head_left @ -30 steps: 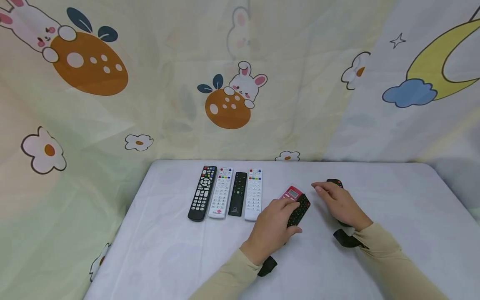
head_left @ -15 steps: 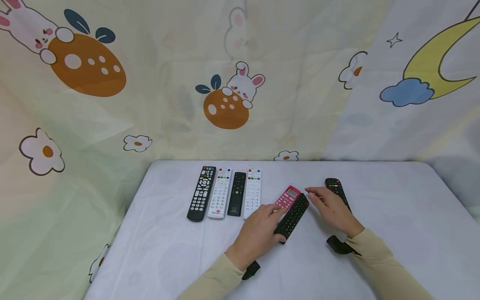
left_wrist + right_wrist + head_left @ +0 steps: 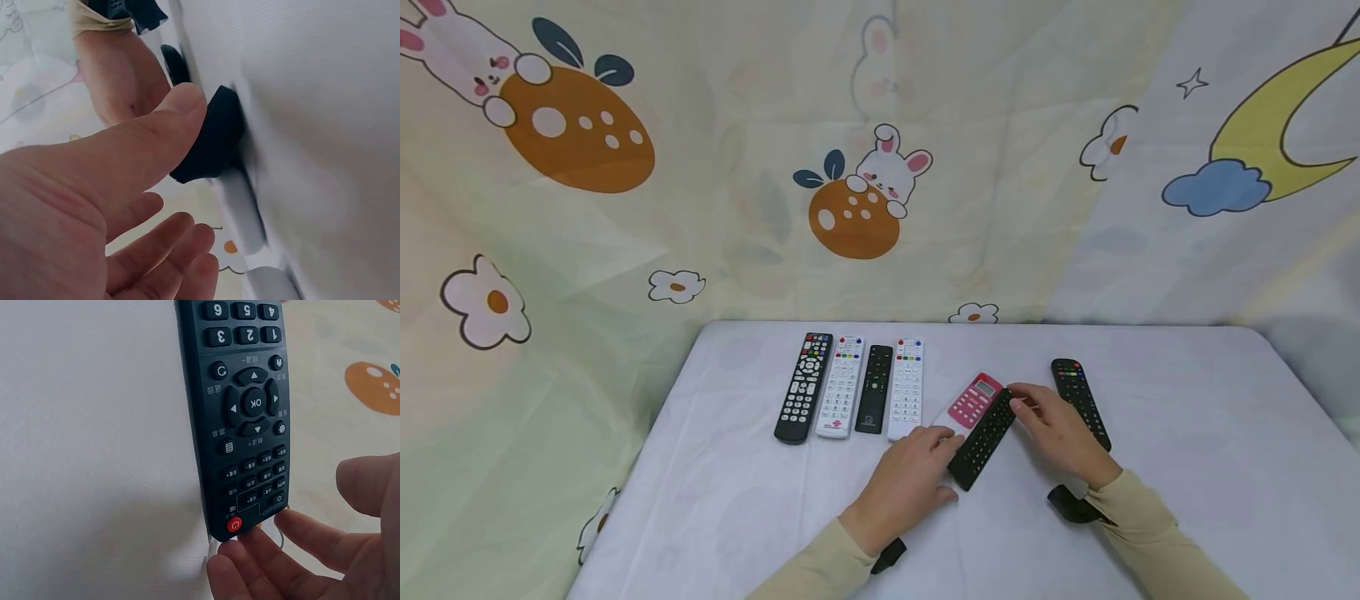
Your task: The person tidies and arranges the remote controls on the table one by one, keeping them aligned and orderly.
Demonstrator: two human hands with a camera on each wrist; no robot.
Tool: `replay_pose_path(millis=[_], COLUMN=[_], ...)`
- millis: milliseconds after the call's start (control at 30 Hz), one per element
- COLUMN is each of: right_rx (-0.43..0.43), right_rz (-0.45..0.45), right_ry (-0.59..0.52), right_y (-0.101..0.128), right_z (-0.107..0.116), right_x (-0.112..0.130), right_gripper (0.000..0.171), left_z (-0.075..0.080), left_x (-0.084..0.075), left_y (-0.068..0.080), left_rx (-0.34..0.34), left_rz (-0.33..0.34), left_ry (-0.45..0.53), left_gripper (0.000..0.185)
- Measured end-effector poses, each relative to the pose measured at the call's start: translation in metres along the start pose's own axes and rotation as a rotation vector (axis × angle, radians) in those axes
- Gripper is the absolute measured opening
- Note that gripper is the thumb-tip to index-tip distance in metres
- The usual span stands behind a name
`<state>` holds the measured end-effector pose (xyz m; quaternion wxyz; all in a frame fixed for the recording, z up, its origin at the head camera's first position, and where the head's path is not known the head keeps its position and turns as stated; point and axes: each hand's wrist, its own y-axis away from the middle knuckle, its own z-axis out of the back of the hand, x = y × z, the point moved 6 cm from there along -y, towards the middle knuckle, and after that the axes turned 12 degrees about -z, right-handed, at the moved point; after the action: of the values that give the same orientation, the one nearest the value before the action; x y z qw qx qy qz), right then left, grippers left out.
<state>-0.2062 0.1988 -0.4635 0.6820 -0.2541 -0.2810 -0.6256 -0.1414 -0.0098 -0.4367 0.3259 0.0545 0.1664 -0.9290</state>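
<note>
Apparently aligning black remote (image 3: 981, 442) beside pink-faced remote (image 3: 973, 402), with left hand (image 3: 901, 483) relaxed, right hand (image 3: 1058, 432) touching without gripping. Likely calls for nudging.

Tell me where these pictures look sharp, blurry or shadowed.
Head view: fairly even light, central orange print crisp; left wrist view: white remotes blurred, tabletop soft; right wrist view: digits on the black remote readable, soft shadow beside its red-button end.
</note>
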Motion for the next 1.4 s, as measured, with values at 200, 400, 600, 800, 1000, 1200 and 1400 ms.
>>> replay_pose_path(millis=[200, 400, 600, 800, 1000, 1200, 1400], right_rx=[0.012, 0.005, 0.006, -0.003, -0.009, -0.013, -0.007], right_rz=[-0.025, -0.013, -0.020, -0.012, -0.027, -0.026, -0.035], right_ry=[-0.007, -0.019, -0.007, -0.009, -0.010, -0.014, -0.001], right_y=[0.001, 0.002, 0.002, 0.002, 0.002, 0.004, 0.005], right_z=[-0.002, -0.003, -0.005, -0.004, -0.005, -0.004, -0.002], right_x=[-0.001, 0.002, 0.004, 0.005, 0.005, 0.006, 0.008], right_gripper=[0.043, 0.044, 0.045, 0.044, 0.044, 0.044, 0.046], left_z=[-0.006, -0.011, -0.009, -0.009, -0.009, -0.008, -0.007], left_x=[0.000, -0.003, -0.006, -0.005, -0.004, -0.004, -0.006], left_y=[0.003, -0.001, -0.004, -0.008, -0.010, -0.012, -0.013], left_rx=[0.014, 0.023, -0.001, -0.003, -0.010, -0.015, -0.016], left_rz=[0.016, 0.030, 0.020, 0.024, 0.025, 0.024, 0.021], left_ry=[-0.004, -0.023, -0.066, -0.066, -0.044, -0.037, -0.037], left_gripper=[0.067, 0.063, 0.060, 0.056, 0.054, 0.054, 0.054])
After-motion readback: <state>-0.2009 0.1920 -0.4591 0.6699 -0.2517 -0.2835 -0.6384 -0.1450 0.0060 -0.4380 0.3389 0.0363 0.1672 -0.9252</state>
